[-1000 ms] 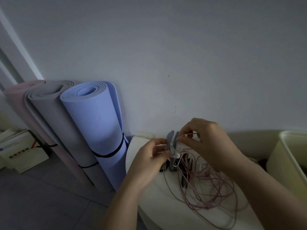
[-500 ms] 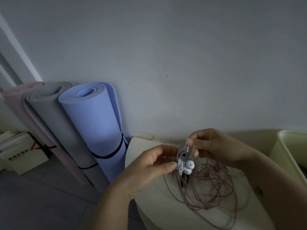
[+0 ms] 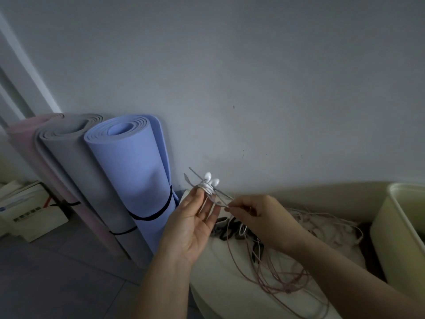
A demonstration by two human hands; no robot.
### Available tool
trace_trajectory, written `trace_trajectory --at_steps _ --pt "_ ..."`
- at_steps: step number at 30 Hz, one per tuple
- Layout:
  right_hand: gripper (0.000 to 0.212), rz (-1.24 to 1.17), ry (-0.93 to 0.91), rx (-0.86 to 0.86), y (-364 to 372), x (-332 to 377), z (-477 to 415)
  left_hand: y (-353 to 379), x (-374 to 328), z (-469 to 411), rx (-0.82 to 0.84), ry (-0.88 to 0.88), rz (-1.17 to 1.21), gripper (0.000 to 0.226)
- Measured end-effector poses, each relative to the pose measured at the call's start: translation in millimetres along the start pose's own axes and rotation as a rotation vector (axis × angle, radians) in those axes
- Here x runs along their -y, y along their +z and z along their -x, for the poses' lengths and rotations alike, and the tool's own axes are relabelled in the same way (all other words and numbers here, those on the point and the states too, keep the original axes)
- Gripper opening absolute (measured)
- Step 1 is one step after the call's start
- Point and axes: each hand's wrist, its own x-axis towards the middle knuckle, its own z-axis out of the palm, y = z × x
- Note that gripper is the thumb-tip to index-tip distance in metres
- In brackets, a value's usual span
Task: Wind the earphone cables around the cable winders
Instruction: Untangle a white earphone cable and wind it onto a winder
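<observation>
My left hand [image 3: 192, 222] is raised palm-up above the round table and pinches a grey cable winder [image 3: 195, 179] at its fingertips. A white earphone cable [image 3: 205, 187] is wound round the winder's middle, and two white earbuds [image 3: 212, 178] stick up from it. My right hand [image 3: 259, 216] is just right of the winder and pinches the loose end of that white cable near the winder's lower wing. A tangle of pink earphone cables [image 3: 273, 268] lies loose on the table below my right hand.
Several dark cable winders [image 3: 226, 229] lie on the round white table [image 3: 220, 293] under my hands. Rolled mats stand against the wall at left, blue [image 3: 135, 171], grey and pink. A cream bin [image 3: 400, 229] stands at the right.
My left hand has turned palm-up and lifted the winder higher, with the earbuds now on top. My right hand has dropped below and to the right of the winder, holding the cable end.
</observation>
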Motion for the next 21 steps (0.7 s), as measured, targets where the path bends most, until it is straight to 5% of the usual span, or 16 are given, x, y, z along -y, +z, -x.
trace_trajectory --at_steps 5,12,21 --pt "0.017 0.206 -0.105 0.026 -6 11 3 -3 4 -3 -0.073 0.095 -0.240 0.018" --pt "0.014 0.349 -0.152 -0.028 -32 18 4 3 6 8 0.013 0.226 -0.960 0.025" --pt "0.014 0.133 0.001 -0.055 -58 11 6 -2 3 10 0.265 0.078 -1.111 0.027"
